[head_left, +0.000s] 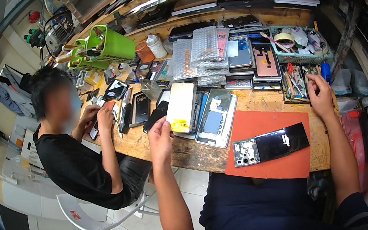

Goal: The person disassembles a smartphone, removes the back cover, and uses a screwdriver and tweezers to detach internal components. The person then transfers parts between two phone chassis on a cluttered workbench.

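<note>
left hand (161, 138) pinches panel (181, 103), centre
right hand (320, 94), grip unclear, by tools (292, 81) at right; green basket (119, 48), upper left, holds brushes (70, 58); teal basket (301, 57), upper right, tape (284, 36).

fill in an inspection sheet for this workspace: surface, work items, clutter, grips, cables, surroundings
Surface: worn brown wooden bench; orange-red rectangular mat on it.
Work items: opened rectangular phone with grey circuitry exposed, glossy black slab adjoining, both on the mat; cream rectangular panel with yellow film at its lower end.
Clutter: stacked clear bubble-wrap packets; green plastic basket, filled.
Grips: left grip at the panel's lower left corner, hold unclear; right grip, curled, by a rectangular tool tray, nothing visibly held.
Cables: thin black cable looping at upper left.
Surroundings: seated co-worker in black, at left.
</note>
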`<state>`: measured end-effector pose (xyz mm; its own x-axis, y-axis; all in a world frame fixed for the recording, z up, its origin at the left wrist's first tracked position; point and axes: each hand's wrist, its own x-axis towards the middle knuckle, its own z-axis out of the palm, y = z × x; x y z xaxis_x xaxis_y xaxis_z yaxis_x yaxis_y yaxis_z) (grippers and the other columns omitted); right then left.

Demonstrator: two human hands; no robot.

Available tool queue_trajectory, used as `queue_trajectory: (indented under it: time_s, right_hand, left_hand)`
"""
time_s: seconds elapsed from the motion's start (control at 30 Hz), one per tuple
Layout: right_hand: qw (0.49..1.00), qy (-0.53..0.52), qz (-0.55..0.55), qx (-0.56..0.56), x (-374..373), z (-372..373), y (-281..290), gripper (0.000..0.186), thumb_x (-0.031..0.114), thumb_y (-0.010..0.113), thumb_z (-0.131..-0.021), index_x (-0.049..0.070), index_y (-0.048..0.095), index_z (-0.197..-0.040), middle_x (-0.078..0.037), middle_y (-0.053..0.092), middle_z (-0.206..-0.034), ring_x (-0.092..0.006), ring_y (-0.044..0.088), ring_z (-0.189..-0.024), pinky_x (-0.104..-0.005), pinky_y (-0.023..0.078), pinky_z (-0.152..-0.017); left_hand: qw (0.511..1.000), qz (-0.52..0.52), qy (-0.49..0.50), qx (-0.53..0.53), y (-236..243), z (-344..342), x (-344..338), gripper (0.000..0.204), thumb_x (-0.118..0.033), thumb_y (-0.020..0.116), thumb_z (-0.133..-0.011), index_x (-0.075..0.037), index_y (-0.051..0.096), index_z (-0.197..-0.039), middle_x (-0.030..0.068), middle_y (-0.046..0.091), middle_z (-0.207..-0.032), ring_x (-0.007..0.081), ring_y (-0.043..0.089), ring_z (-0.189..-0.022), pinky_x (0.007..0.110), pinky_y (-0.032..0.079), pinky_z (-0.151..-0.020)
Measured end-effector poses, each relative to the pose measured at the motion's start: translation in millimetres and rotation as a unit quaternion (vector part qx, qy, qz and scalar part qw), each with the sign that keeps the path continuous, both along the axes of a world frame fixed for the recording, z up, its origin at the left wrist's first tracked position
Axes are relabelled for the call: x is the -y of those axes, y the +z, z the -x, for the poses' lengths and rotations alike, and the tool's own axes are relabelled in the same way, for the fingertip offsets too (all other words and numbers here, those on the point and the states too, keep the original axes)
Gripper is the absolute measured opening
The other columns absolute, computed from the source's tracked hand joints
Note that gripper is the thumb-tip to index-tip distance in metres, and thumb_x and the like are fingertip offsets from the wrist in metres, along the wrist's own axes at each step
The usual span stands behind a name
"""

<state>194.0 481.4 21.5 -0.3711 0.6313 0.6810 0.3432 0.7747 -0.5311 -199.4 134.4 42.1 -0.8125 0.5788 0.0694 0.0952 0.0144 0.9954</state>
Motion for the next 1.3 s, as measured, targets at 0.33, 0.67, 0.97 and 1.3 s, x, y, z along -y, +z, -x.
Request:
queue_trajectory:
  time_s: [0.33,0.67,0.97,1.3]
  right_hand:
    - [1.0,0.0,-0.003,-0.009,0.3,-2.5,2.7,0.023,-0.005,0.064,-0.097,-0.005,0.07,-0.119,-0.009,0.059,-0.085,-0.0159,0.055,-0.071,-0.0306,0.047,-0.068]
    - [0.999,0.026,0.019,0.009,-1.6,-1.7,-1.6,0.024,-0.006,0.064,-0.096,-0.004,0.071,-0.118,-0.01,0.061,-0.089,-0.0166,0.056,-0.072,-0.0304,0.047,-0.069]
    - [0.999,0.013,0.029,0.006,-3.7,-5.2,2.2,0.025,-0.005,0.065,-0.095,-0.004,0.071,-0.119,-0.01,0.061,-0.087,-0.0168,0.056,-0.071,-0.031,0.047,-0.067]
    - [0.998,0.033,0.032,0.038,8.3,-0.7,9.8,0.02,-0.004,0.064,-0.096,-0.004,0.071,-0.114,-0.01,0.061,-0.086,-0.0175,0.057,-0.072,-0.0321,0.047,-0.067]
  left_hand:
    - [0.906,0.188,0.171,-0.337,-3.8,-2.3,-6.4,0.028,-0.022,0.065,-0.105,0.0,0.079,-0.115,0.0191,0.074,-0.103,0.0376,0.071,-0.092,0.046,0.056,-0.084]
    - [0.843,0.264,0.107,-0.457,-28.7,-22.2,-20.3,0.065,-0.044,0.078,-0.094,0.002,0.066,-0.139,0.0213,0.064,-0.14,0.0404,0.056,-0.131,0.053,0.038,-0.113]
    - [0.907,0.17,0.1,-0.372,-30.3,-23.9,-16.5,0.046,-0.025,0.067,-0.103,0.0,0.063,-0.141,0.0204,0.064,-0.138,0.0398,0.056,-0.13,0.051,0.037,-0.115]
    - [0.938,0.04,0.236,-0.249,-58.6,-42.2,19.7,0.023,-0.014,0.063,-0.11,0.006,0.074,-0.109,0.0061,0.07,-0.08,0.0118,0.062,-0.069,0.03,0.052,-0.066]
